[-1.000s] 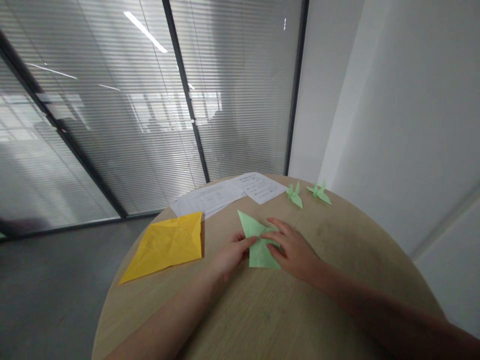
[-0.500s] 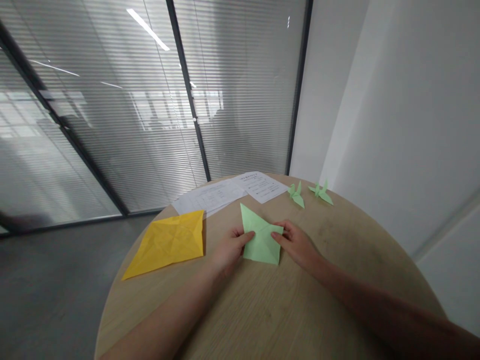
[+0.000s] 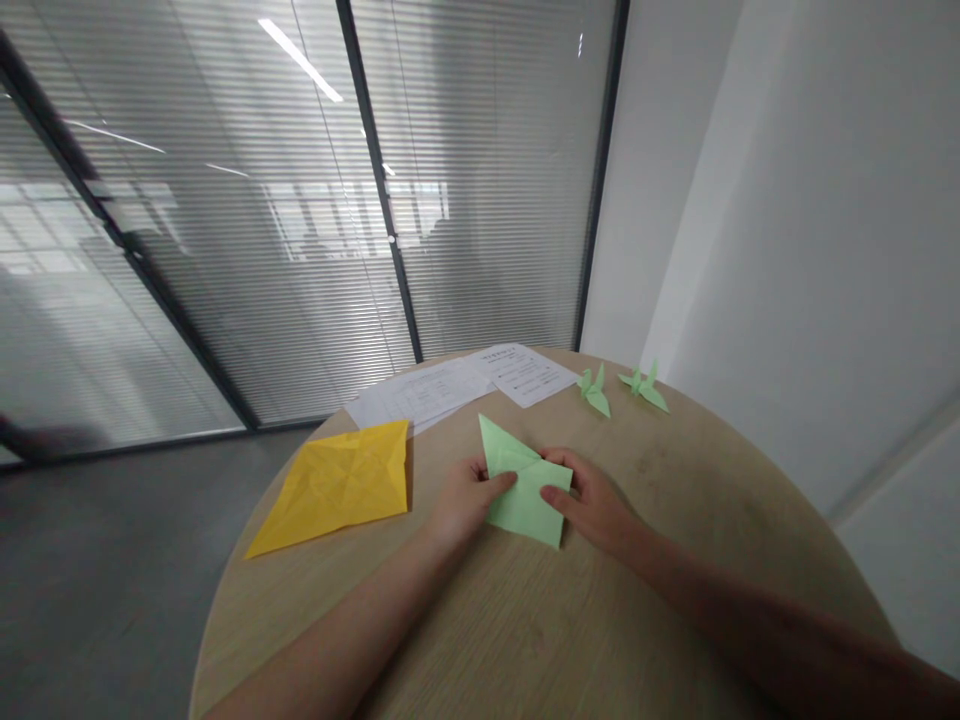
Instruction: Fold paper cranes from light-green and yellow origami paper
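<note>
Between my hands is a partly folded sheet of light green paper [image 3: 527, 510], with a triangular flap pointing up at its far left and a squarish part nearer me. My left hand [image 3: 474, 497] pinches its left edge, thumb on top and fingers behind. At the right edge, my right hand [image 3: 585, 497] grips the paper the same way, its thumb pressed on the face. The fingers under the paper are mostly hidden. To the left lies a creased yellow sheet of paper [image 3: 337, 487], flat on the table.
Two green paper cranes, one nearer [image 3: 595, 390] and one farther right [image 3: 645, 385], stand at the back right of the round wooden table [image 3: 517, 640]. Printed white sheets [image 3: 420, 392] lie along the far edge. Beyond are a glass partition with blinds [image 3: 495, 250] and a white wall [image 3: 840, 250].
Both hands have shifted slightly toward me with the green paper. Its near edge now tilts lower at the right, and my right thumb sits lower on it.
</note>
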